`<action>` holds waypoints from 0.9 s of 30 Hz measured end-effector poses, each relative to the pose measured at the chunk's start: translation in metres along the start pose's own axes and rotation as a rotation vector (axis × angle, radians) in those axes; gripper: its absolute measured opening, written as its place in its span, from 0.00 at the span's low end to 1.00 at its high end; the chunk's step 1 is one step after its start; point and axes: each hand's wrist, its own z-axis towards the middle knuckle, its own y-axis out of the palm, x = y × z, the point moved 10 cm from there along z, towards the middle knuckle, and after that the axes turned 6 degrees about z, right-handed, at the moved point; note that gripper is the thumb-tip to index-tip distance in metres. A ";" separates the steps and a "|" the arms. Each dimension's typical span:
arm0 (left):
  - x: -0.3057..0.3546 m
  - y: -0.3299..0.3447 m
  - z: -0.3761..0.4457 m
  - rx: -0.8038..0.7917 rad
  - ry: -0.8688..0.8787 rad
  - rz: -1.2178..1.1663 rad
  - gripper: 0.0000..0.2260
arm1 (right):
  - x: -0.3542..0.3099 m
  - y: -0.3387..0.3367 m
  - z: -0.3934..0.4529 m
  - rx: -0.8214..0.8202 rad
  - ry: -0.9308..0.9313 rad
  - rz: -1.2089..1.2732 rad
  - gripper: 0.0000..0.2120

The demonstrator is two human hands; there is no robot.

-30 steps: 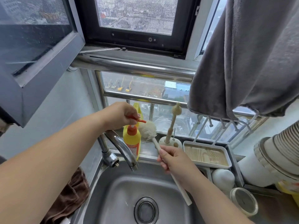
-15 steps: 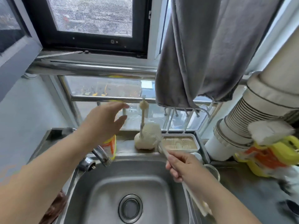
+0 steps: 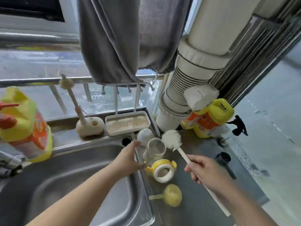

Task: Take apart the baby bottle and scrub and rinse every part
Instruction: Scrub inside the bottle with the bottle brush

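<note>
A: Centre frame, the clear bottle body [image 3: 154, 150] stands upright on the desk [image 3: 203, 207] just right of the sink [image 3: 68, 180] rim. Its mouth is open, and I can't tell whether anything is in it.

B: The left hand [image 3: 130, 158]?

A: It is right beside the bottle body with its fingers [image 3: 136, 144] spread and relaxed, not wrapped round it. Contact is too blurred to call.

B: The right hand [image 3: 206, 171]?

A: Its fingers are curled round the white handle of the bottle brush [image 3: 172, 139], whose fluffy head hangs above the bottle's mouth, just to the right.

B: Other parts?

A: The yellow collar ring [image 3: 162, 170] lies on the desk just below the bottle, the yellow straw piece [image 3: 172, 194] lower still, and a white dome cap [image 3: 145, 136] behind. The rectangular tray [image 3: 127, 123] on the ledge looks brownish inside. At the far left is the yellow detergent bottle [image 3: 26, 126] with its red pump.

B: Since half a second ago?

A: The view has swung right, so the sink now fills the lower left. The left hand has dropped from up by the window bar to the bottle, and the brush head has come off the ledge and over to the desk.
</note>
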 end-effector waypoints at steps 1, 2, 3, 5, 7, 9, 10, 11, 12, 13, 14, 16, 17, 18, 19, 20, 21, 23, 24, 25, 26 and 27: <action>0.003 0.005 0.009 0.011 -0.012 -0.014 0.38 | 0.004 -0.004 0.004 0.001 0.006 -0.009 0.13; 0.006 0.009 0.018 0.020 -0.019 -0.020 0.40 | 0.007 -0.008 0.009 -0.001 0.010 -0.011 0.13; 0.008 0.014 0.027 0.017 -0.028 -0.018 0.41 | 0.010 -0.011 0.014 -0.005 0.011 -0.006 0.13; 0.010 0.024 0.042 -0.016 -0.026 0.021 0.42 | 0.013 -0.017 0.022 -0.008 0.007 0.006 0.14; 0.011 0.033 0.054 -0.055 -0.019 0.090 0.42 | 0.016 -0.021 0.030 -0.026 0.003 -0.008 0.14; 0.011 0.038 0.062 -0.070 -0.034 0.119 0.42 | 0.019 -0.023 0.036 -0.052 0.002 -0.017 0.14; 0.011 0.041 0.065 -0.075 -0.037 0.117 0.42 | 0.021 -0.024 0.039 -0.062 0.004 -0.014 0.14; 0.012 0.044 0.067 -0.076 -0.028 0.119 0.42 | 0.022 -0.025 0.042 -0.072 0.003 -0.013 0.14; 0.014 0.047 0.068 -0.078 -0.006 0.125 0.41 | 0.022 -0.026 0.044 -0.080 0.001 -0.017 0.14; 0.016 0.048 0.069 -0.077 0.019 0.129 0.40 | 0.022 -0.027 0.046 -0.084 0.001 -0.024 0.14; 0.018 0.049 0.069 -0.072 0.035 0.121 0.39 | 0.022 -0.027 0.048 -0.085 0.003 -0.028 0.14; 0.019 0.046 0.067 -0.061 0.035 0.076 0.38 | 0.021 -0.029 0.053 -0.083 0.007 -0.016 0.14; 0.019 0.043 0.065 -0.054 0.035 0.052 0.38 | 0.020 -0.029 0.055 -0.082 0.003 -0.010 0.14; 0.020 0.040 0.063 -0.043 0.041 0.031 0.37 | 0.017 -0.029 0.057 -0.082 -0.004 -0.007 0.14; 0.020 0.035 0.059 -0.027 0.051 0.012 0.37 | 0.014 -0.028 0.059 -0.084 -0.011 -0.009 0.13; 0.021 0.028 0.056 -0.003 0.066 -0.013 0.37 | 0.010 -0.027 0.060 -0.090 -0.020 -0.012 0.14; 0.022 0.020 0.052 0.021 0.080 -0.044 0.36 | 0.006 -0.025 0.060 -0.099 -0.029 -0.015 0.14; 0.022 0.004 0.042 0.062 0.082 -0.125 0.36 | -0.005 -0.019 0.060 -0.121 -0.053 -0.016 0.14; 0.021 -0.006 0.036 0.086 0.082 -0.166 0.36 | -0.011 -0.015 0.059 -0.132 -0.070 -0.010 0.14; 0.019 -0.016 0.030 0.111 0.080 -0.202 0.35 | -0.019 -0.011 0.058 -0.145 -0.094 0.001 0.14; 0.017 -0.027 0.023 0.134 0.082 -0.232 0.34 | -0.028 -0.006 0.055 -0.161 -0.120 0.017 0.14; 0.014 -0.037 0.017 0.155 0.084 -0.253 0.33 | -0.037 0.000 0.052 -0.180 -0.144 0.035 0.14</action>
